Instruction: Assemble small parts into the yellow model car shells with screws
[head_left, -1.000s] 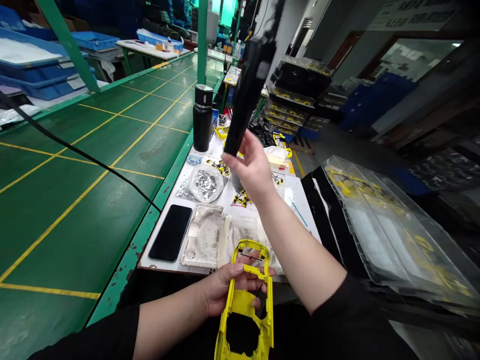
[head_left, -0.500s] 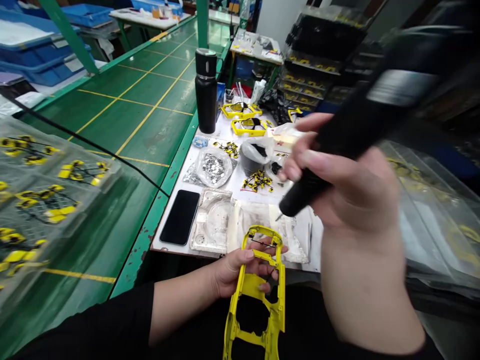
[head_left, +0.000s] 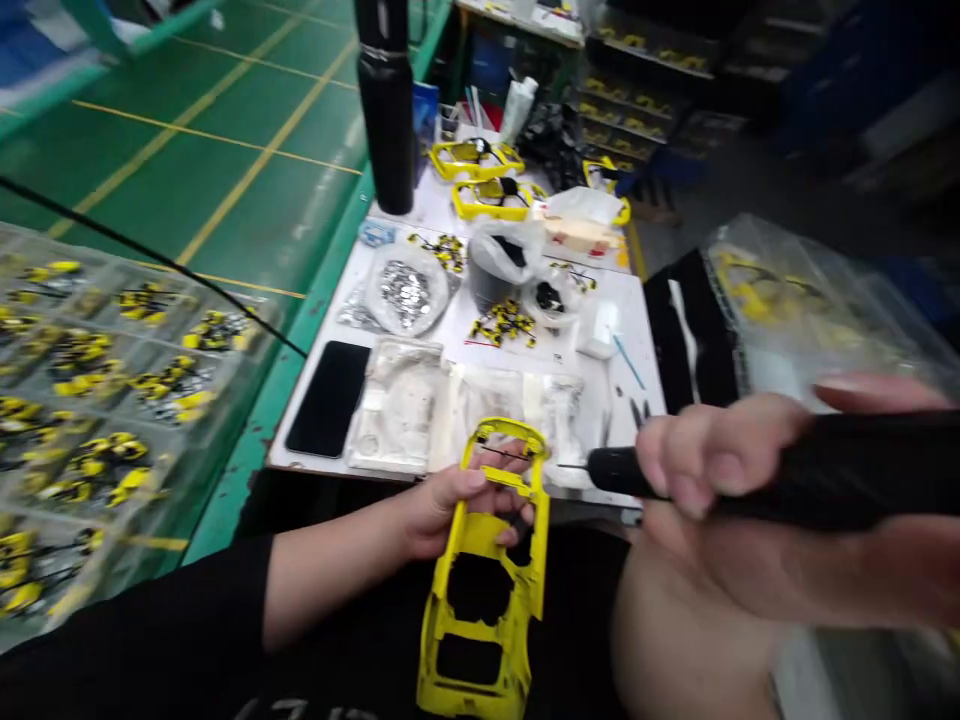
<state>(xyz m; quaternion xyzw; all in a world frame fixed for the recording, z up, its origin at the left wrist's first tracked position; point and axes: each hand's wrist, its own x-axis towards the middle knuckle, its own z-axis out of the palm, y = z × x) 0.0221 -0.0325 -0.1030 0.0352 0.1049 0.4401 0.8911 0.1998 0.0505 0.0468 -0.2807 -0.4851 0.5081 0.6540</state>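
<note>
My left hand (head_left: 442,510) grips a long yellow plastic frame (head_left: 486,632) by its upper part, thumb on the near edge and fingers behind it. The frame has several cut-out windows and tilts down over my lap. A thin dark rod crosses its top end. In my right hand (head_left: 739,480) is a black electric screwdriver (head_left: 832,470), held almost level and pointing left. Its thin bit sits just right of the frame's top end, apart from it as far as I can see. Blur softens the right hand.
On the white table (head_left: 637,330) lie a phone (head_left: 328,398), a stained foam tray (head_left: 397,405), a bag of silver discs (head_left: 405,295) and small yellow-black parts (head_left: 504,325). A black bottle (head_left: 386,120) stands behind. Compartment trays (head_left: 97,430) flank the left; a clear bin (head_left: 795,310) is at right.
The screwdriver has swung from a steep slant to nearly level as my right hand lowered and moved right. My left hand still holds the yellow frame. The camera view has tipped downward.
</note>
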